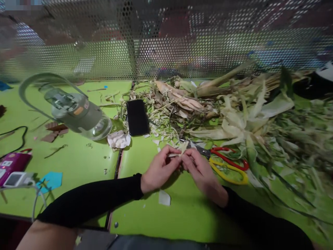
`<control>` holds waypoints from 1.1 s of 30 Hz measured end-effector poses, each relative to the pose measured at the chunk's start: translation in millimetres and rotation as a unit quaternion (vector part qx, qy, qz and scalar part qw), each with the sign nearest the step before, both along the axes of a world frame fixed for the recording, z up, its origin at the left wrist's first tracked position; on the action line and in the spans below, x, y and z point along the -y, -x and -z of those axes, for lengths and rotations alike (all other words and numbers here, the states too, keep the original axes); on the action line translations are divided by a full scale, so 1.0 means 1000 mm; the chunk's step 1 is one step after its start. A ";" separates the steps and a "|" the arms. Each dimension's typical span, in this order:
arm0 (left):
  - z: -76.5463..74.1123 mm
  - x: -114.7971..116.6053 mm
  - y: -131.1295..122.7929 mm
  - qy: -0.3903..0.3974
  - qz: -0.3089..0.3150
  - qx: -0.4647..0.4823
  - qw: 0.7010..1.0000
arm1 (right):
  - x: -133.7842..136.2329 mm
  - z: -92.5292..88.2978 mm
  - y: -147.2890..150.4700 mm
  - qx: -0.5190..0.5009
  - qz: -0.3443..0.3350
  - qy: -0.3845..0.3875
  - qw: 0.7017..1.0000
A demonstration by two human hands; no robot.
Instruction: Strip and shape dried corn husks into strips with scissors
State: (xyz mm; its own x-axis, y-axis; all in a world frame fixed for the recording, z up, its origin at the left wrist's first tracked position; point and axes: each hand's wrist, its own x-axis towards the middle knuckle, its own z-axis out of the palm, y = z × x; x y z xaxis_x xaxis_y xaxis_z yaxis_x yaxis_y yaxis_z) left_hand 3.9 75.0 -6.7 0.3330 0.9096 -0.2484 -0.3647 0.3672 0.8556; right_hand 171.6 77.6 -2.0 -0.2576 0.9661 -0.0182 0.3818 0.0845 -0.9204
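My left hand [159, 169] and my right hand [199, 172] meet over the green table [78, 163], both pinched on a thin pale strip of corn husk [179, 151] stretched between their fingertips. Both arms wear black sleeves. Just right of my right hand lie red and yellow scissors [226, 166], flat on the table. A large heap of corn husks and stalks [244, 118] spreads behind and to the right of the hands.
A black phone [137, 117] lies face down behind my left hand. A clear water bottle [78, 111] with a handle stands at left, with crumpled paper [119, 139] beside it. A pink pouch [13, 163], cables and blue paper lie far left. A perforated metal screen [166, 41] closes the back.
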 end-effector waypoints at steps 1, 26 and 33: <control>0.000 0.000 0.000 0.001 0.001 0.002 1.000 | 0.001 0.000 0.000 -0.001 -0.002 0.007 1.000; -0.013 0.003 0.014 -0.037 0.062 -0.076 0.994 | 0.011 -0.008 -0.008 0.102 -0.042 -0.070 0.991; -0.024 0.014 0.012 -0.096 0.069 -0.183 0.976 | 0.024 -0.011 -0.018 0.127 -0.085 -0.106 0.983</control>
State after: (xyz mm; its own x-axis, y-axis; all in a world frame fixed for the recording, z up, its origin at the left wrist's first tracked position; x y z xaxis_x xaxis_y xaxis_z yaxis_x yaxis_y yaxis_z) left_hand -8.0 60.5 16.9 0.3762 0.9042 -0.2023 0.0195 0.2106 0.9774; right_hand 189.7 53.8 8.6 -0.4286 0.8985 0.0954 0.5600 0.3470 -0.7523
